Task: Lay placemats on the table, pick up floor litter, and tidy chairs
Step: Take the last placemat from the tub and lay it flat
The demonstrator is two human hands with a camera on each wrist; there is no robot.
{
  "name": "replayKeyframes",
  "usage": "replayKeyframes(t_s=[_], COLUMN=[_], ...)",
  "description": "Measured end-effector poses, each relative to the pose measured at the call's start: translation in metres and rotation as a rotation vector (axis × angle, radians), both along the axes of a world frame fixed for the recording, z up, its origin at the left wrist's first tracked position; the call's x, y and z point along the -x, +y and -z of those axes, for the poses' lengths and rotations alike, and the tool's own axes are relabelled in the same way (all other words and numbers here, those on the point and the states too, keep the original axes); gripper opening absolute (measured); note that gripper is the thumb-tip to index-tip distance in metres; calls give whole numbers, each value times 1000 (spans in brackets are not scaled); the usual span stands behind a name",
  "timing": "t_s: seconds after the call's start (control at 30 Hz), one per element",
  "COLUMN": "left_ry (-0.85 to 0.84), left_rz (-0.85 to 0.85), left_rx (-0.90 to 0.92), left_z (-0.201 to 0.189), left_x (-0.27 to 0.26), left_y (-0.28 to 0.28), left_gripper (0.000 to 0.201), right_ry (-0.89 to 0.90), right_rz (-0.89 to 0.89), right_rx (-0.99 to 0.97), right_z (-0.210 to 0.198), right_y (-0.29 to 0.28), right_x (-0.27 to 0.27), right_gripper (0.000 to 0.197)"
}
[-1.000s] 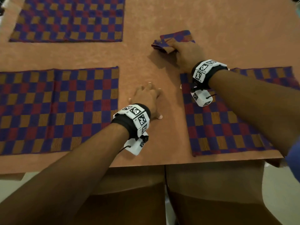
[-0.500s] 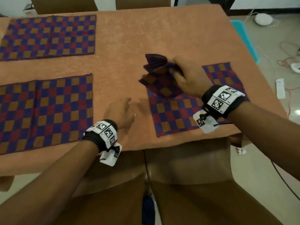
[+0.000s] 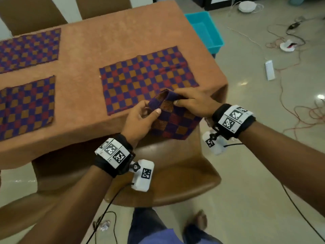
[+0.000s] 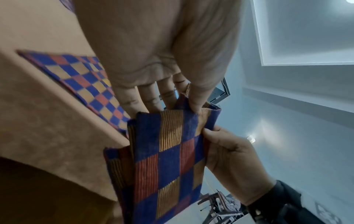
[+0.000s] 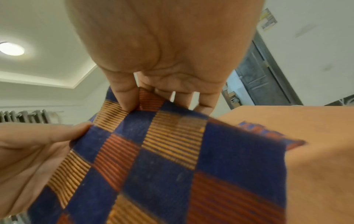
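A folded checked placemat (image 3: 173, 120) in blue, red and orange hangs in the air over the table's near edge. My left hand (image 3: 140, 117) pinches its upper left corner between thumb and fingers. My right hand (image 3: 191, 103) pinches the upper right part; the same fold (image 4: 172, 151) (image 5: 172, 151) shows in both wrist views. Three more checked placemats lie flat on the orange table (image 3: 109, 41): one (image 3: 146, 76) just beyond my hands, one (image 3: 26, 106) at the left, one (image 3: 28, 48) at the far left.
A brown chair (image 3: 167, 173) stands tucked under the table's near edge below my hands. Two chair backs (image 3: 103, 6) rise beyond the far edge. A teal bin (image 3: 205, 30), a white strip (image 3: 270, 69), cables and small litter (image 3: 103, 225) lie on the tiled floor.
My right hand lifted the folded placemat from mid-table and brought it toward the near edge. My left hand left the tabletop and took hold of the placemat's corner.
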State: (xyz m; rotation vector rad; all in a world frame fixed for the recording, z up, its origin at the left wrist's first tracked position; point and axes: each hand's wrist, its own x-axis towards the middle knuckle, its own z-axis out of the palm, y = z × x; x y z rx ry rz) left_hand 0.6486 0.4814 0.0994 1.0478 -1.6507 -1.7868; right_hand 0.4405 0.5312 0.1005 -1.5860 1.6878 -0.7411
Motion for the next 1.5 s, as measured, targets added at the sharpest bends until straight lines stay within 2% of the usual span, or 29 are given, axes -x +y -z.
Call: replayKeyframes(t_s=[0.07,0.13,0.2,0.3,0.33,0.37,0.47,0.57,0.7,0.8,0.9,1.0,1.17,1.27,1.33,1.5], left_ry=[12,-17,-28,-42,-53,-67,-105,-198,-274,-287,-287,-296,-269,-226,-198,-131], left_rz=[45,50,31,47,60,84,141,234,299,306,306,257,106,23,-10,-148], left_rx=[-40,-57,-110,-166,-177,-177,-148,-35,61,58,25,-66,-262,-375,-421,-475], left_z=[-4,-8,-10,-16,-18,-18,-14,-2,10,16,26,32,28,21,17,22], left_x=[28,56,83,122,132,145,173,197,232,267,308,350,416,444,458,492], left_y=[40,73,100,130,138,147,160,161,158,153,141,130,108,85,69,25], left_gripper=[12,16,6,7,5,5,9,11,5,7,2,4,17,15,9,9], right_ry=[27,138,126,-272,-349,-351,-231,-180,49,100,89,-29,-287,-438,-458,-295], right_rz=[132,329,510,506,484,474,515,596,724,723,694,622,496,487,450,402], right_rx=[126,272,328,225,185,169,113,54,2,46,91,47,-6,5,8,57], right_z=[6,15,21,21,22,25,42,55,61,63,67,76,82,72,67,69], right_y=[45,85,121,164,175,188,213,232,247,241,223,204,166,139,122,66], right_x=[19,32,43,53,55,62,86,121,177,219,257,283,317,340,355,406], right_gripper=[19,29,31,25,22,20,24,27,23,27,21,14,43,53,62,29])
